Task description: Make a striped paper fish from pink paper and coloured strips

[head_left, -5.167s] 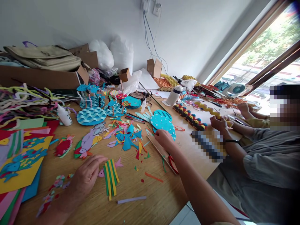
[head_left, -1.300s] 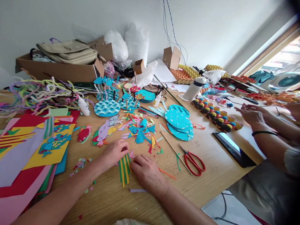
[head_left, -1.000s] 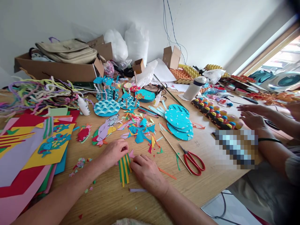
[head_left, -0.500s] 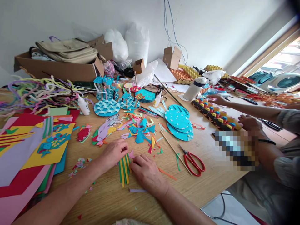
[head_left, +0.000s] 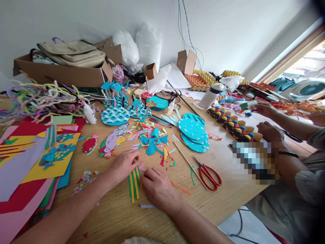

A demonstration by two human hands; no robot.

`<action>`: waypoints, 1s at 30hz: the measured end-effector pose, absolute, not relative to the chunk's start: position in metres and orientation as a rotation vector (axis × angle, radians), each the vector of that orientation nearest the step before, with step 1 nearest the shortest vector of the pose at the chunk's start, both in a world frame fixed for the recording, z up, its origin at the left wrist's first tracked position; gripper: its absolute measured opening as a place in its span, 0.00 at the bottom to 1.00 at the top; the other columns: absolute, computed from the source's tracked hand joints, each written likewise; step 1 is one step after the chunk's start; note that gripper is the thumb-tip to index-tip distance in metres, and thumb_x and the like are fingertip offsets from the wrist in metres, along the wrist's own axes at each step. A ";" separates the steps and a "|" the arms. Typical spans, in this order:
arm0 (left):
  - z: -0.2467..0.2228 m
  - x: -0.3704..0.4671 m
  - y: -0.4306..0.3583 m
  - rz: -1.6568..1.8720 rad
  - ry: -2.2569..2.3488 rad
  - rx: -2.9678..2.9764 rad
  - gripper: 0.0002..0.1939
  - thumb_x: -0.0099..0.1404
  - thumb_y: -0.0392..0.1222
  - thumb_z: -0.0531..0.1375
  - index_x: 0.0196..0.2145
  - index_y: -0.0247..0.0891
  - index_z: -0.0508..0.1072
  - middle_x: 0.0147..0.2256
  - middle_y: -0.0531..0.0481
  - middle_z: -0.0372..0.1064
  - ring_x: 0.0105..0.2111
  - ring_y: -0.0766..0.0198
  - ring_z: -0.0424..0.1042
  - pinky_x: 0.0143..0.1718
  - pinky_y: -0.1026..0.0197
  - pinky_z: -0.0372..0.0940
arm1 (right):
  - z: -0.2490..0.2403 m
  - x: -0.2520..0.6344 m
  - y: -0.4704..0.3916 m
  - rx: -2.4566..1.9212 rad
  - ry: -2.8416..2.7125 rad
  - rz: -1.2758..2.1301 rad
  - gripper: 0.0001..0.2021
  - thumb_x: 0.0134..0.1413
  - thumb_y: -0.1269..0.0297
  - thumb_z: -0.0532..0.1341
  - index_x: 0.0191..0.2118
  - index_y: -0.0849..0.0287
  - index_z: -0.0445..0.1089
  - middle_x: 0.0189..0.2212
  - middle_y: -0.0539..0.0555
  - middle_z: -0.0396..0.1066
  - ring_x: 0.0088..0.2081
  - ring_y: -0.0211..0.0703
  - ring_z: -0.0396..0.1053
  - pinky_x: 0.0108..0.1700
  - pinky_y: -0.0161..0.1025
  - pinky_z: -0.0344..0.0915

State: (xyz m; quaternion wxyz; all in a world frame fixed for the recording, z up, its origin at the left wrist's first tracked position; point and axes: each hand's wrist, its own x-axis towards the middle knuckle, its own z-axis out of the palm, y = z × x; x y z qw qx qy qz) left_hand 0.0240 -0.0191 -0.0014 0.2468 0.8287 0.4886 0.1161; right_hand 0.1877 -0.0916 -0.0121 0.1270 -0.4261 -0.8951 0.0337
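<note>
A small piece of green and yellow striped paper [head_left: 133,186] lies on the table in front of me, its strips lying side by side. My left hand [head_left: 127,164] is closed at its upper end, the fingertips pinched together over it. On the right edge of the paper rest the curled fingers of my right hand [head_left: 157,186]; their tips are partly hidden. A lilac paper strip [head_left: 147,206] lies just below that hand. Beyond both hands is a heap of coloured paper scraps [head_left: 151,142], with cut-out paper fish [head_left: 111,142] to its left.
Red-handled scissors [head_left: 209,176] and a wooden stick [head_left: 189,163] lie to the right. Coloured paper sheets [head_left: 15,189] are stacked at left. Blue discs [head_left: 194,130] and a glue bottle [head_left: 89,113] stand farther back. At right, a co-worker's hands [head_left: 270,132] are near painted egg-carton pieces [head_left: 230,123].
My hands and the striped paper have stayed almost still. The co-worker's far hand has drawn back to the right and now holds a white bottle with a green patch.
</note>
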 end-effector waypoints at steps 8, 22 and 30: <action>0.002 0.025 -0.020 0.261 1.311 2.297 0.08 0.57 0.30 0.53 0.24 0.39 0.65 0.28 0.53 0.64 0.31 0.64 0.64 0.31 0.64 0.56 | 0.003 0.187 -0.102 -1.230 -2.667 0.314 0.05 0.52 0.72 0.55 0.34 0.59 0.66 0.36 0.54 0.66 0.36 0.42 0.60 0.39 0.37 0.57; -0.003 0.023 -0.016 0.202 1.280 2.320 0.08 0.57 0.31 0.52 0.24 0.38 0.67 0.28 0.53 0.64 0.30 0.65 0.65 0.30 0.64 0.55 | 0.033 0.297 -0.057 -2.544 -2.137 0.307 0.07 0.53 0.72 0.53 0.32 0.62 0.68 0.32 0.59 0.71 0.33 0.45 0.69 0.29 0.35 0.54; 0.003 0.025 -0.019 0.211 1.315 2.282 0.07 0.56 0.31 0.53 0.24 0.38 0.68 0.29 0.52 0.64 0.31 0.63 0.65 0.30 0.64 0.55 | 0.062 0.304 -0.065 -2.587 -1.998 0.150 0.08 0.53 0.69 0.52 0.30 0.61 0.68 0.24 0.57 0.70 0.28 0.45 0.68 0.27 0.36 0.55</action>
